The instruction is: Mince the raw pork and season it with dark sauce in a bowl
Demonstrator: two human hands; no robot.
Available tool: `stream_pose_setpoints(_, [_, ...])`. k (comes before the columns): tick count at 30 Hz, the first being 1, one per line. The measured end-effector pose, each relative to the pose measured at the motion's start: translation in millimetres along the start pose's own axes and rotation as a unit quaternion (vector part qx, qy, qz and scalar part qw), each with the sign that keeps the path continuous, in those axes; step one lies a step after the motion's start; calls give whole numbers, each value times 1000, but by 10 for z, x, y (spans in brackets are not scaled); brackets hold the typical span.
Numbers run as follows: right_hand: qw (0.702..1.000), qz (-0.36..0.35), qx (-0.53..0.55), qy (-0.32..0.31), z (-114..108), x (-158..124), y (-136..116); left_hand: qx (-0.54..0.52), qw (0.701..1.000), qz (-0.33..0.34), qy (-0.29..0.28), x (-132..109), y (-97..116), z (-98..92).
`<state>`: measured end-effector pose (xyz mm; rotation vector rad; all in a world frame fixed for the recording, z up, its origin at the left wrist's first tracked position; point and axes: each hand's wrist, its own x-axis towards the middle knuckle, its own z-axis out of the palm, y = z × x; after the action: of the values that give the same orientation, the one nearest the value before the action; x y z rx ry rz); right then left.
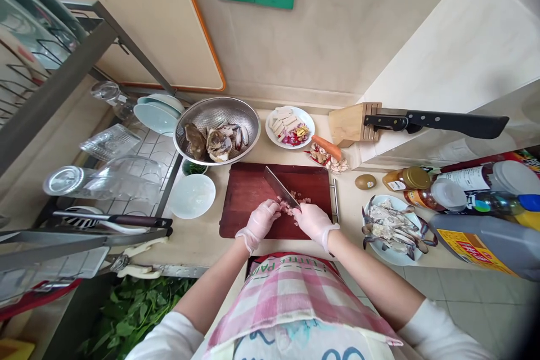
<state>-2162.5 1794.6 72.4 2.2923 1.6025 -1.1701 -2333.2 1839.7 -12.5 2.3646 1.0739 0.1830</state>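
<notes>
A dark red cutting board [248,194] lies on the counter in front of me. My right hand [314,222], in a clear glove, grips a cleaver [279,187] whose blade slants up and left over the board. My gloved left hand [261,222] rests on small pale chopped pieces [293,205] beside the blade. A steel colander [217,129] with crab parts sits just behind the board.
A white plate of sliced ingredients [289,126], a carrot [327,147], and a knife block [352,122] stand at the back. A plate of cut crabs [392,230] and sauce bottles [464,194] are right. A small plate [193,196] and dish rack [105,180] are left.
</notes>
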Motion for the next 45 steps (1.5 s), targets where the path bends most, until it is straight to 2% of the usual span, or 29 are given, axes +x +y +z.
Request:
stream_pose_setpoints(4, [1000,5,-3,-13,36,-76,27,4,1000,9,-28,46,12,-4])
stream_pose_setpoints(8, [999,8,-30,18,167,-83,-56,-25,999,-13,-39,136,36,-48])
stream_pose_setpoints(11, [999,18,-48,15,170,-71,-79,-22,999,-4,-43,138,13,-70])
stream_pose_setpoints(14, [999,19,-42,-4,141,-87,-47,5,1000,5,-25,102,-43,-39])
stream_pose_setpoints(19, [999,20,-42,22,122,-70,-44,33,999,-3,3,61,-99,21])
stream_pose_setpoints(23, [1000,8,-13,-4,79,-40,-92,12,1000,-8,5,77,-76,-9])
stream_pose_setpoints(28, [999,11,-25,21,117,-36,-139,-21,1000,-13,12,90,-60,-46])
stream_pose_setpoints(32, [1000,7,-27,6,121,-48,-58,-74,996,-36,41,15,-56,-60])
stream_pose_setpoints(35, [999,5,-39,19,135,-36,9,-126,983,-87,105,-17,28,-35])
stream_pose_setpoints(38, [998,-4,-43,51,155,36,19,-152,977,-99,112,49,205,24])
stream_pose_setpoints(41, [997,4,49,52,126,107,83,-167,977,-99,90,139,393,76])
stream_pose_setpoints(45, [977,28,194,84,56,76,399,-186,976,-74,91,74,503,79])
